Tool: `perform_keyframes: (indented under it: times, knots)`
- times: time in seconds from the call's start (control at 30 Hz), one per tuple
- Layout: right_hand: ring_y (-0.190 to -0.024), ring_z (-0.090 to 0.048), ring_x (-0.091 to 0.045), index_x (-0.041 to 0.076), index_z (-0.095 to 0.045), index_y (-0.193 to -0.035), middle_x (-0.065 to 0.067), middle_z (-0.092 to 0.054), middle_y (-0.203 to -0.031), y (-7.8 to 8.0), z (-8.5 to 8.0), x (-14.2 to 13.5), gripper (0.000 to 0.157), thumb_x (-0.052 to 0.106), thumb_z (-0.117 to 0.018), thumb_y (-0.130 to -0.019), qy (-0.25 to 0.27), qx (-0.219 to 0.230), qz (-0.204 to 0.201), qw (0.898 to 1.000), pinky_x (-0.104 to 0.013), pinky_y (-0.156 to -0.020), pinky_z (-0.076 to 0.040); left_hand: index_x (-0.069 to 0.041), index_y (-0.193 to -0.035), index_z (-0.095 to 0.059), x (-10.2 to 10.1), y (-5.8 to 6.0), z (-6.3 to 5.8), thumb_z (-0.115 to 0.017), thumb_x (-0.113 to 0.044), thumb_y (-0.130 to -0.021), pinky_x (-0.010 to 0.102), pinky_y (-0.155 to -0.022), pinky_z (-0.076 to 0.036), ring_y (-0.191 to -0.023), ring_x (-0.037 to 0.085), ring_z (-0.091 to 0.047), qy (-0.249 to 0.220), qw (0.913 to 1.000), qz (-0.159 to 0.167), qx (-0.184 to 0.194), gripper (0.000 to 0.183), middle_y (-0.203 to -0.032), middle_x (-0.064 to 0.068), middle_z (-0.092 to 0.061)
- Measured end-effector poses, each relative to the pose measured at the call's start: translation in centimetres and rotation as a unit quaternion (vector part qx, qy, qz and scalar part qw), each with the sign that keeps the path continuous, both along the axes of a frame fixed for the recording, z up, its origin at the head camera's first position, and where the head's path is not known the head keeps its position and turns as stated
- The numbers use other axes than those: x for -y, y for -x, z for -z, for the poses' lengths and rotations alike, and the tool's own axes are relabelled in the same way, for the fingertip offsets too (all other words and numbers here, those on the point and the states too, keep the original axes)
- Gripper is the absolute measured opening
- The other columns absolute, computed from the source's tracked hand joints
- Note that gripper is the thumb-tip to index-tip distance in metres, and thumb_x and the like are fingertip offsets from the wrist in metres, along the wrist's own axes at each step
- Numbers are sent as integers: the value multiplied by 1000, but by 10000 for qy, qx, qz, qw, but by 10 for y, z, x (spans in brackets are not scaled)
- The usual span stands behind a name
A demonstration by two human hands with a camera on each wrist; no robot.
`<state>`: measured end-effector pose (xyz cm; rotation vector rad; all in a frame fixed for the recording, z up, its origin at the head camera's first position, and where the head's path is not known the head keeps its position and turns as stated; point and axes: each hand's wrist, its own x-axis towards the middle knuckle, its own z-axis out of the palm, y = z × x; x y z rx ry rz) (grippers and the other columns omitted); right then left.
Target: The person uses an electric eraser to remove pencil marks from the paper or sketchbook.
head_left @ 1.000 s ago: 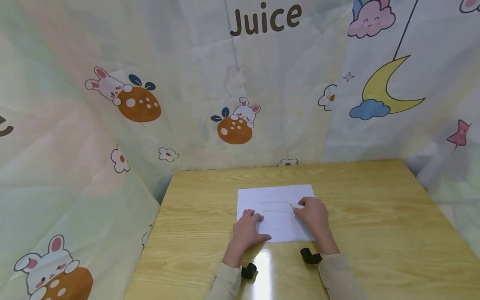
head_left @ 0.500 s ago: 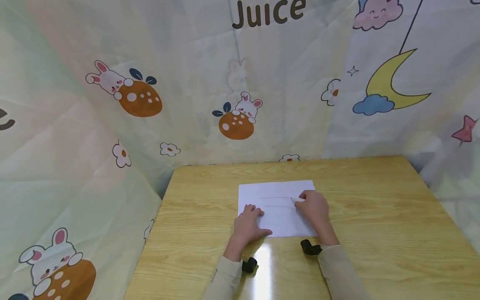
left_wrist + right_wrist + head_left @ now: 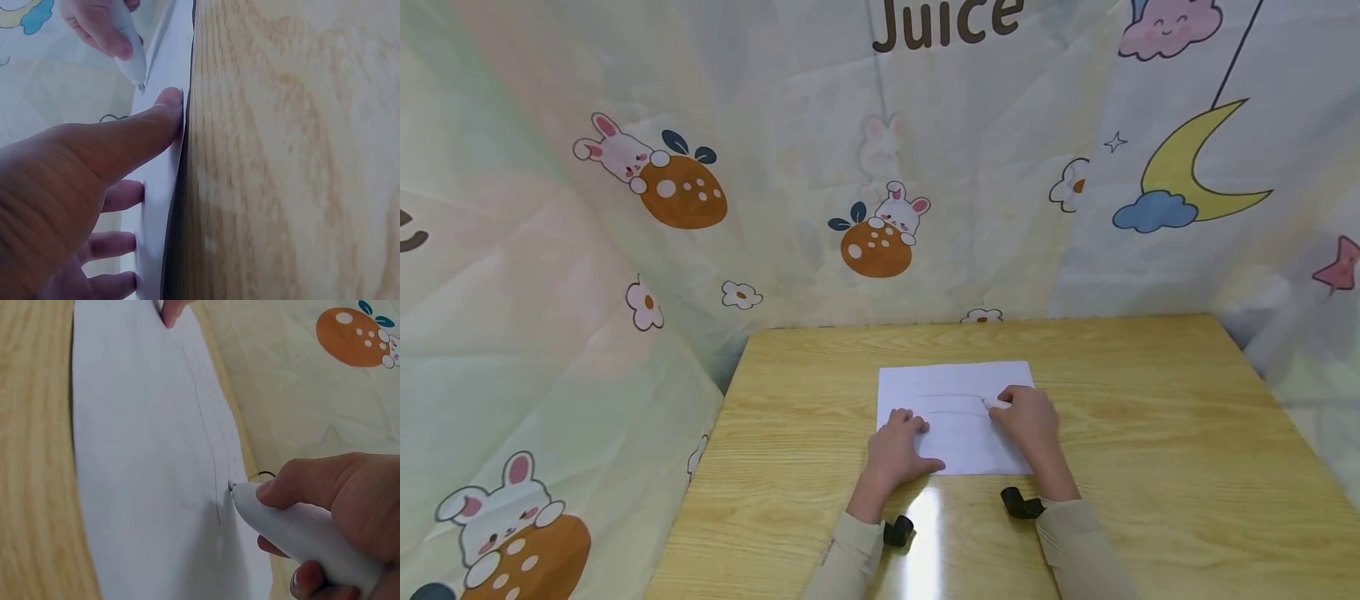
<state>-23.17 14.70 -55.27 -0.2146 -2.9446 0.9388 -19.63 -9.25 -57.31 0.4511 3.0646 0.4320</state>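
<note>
A white sheet of paper lies on the wooden table with two thin, roughly parallel lines across its upper half. My left hand rests on the paper's left part, fingers spread and thumb along the near edge. On the right side, my right hand grips a thick white pen with a narrow metal tip. In the right wrist view the tip touches the paper or sits just above it, at the end of the farther line. The left wrist view shows the left thumb on the sheet, whose near edge lifts slightly.
The wooden table extends to both sides of the paper. Behind it and on the left hangs a printed cloth with rabbits and a moon. A black wrist device is on the right wrist, another on the left.
The head view has shifted slightly. Against the paper, my left hand stays in place and the pen tip stays near the right end of the farther line, with barely any movement.
</note>
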Motion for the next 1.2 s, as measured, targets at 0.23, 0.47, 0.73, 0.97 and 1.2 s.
perform_keyframes:
  times: [0.23, 0.47, 0.73, 0.97, 1.2]
  knots:
    - [-78, -64, -29, 1, -73, -93, -13, -70, -90, 1, 3, -1, 25, 20, -73, -77, 109, -68, -4, 9999, -45, -63, -51, -23, -115, -69, 0, 0, 3, -80, -63, -64, 41, -71, -51, -106, 22, -57, 54, 10000, -8, -35, 66, -125, 6, -54]
    - [-77, -63, -28, 1, -73, -93, -13, -70, -90, 5, -2, -2, 24, 20, -73, -78, 56, -21, -107, 9999, -44, -63, -51, -23, -116, -68, -1, 0, -1, -80, -63, -65, 41, -71, -51, -107, 23, -57, 64, 10000, 25, 31, 66, -125, 6, -54]
    - [-78, -63, -29, 2, -73, -94, -13, -70, -91, 8, -4, -1, 26, 22, -74, -79, -20, 49, -204, 9998, -45, -64, -50, -23, -117, -68, -1, 1, -3, -79, -63, -66, 41, -72, -52, -110, 23, -55, 93, 9999, 30, 40, 66, -127, 7, -54]
    - [-78, -64, -29, 2, -73, -94, -13, -71, -91, 7, -6, -1, 27, 23, -75, -77, -63, 175, -249, 9995, -43, -62, -51, -22, -117, -68, 1, 1, -2, -80, -63, -66, 41, -71, -52, -110, 23, -55, 79, 9999, 17, 73, 66, -127, 8, -54]
    - [-79, -63, -29, 2, -73, -94, -13, -70, -91, 7, -4, -1, 27, 23, -75, -78, -45, 75, -281, 9996, -44, -65, -51, -22, -117, -68, 0, 1, 0, -79, -62, -67, 40, -69, -51, -107, 22, -57, 19, 10000, 50, 43, 64, -127, 7, -53]
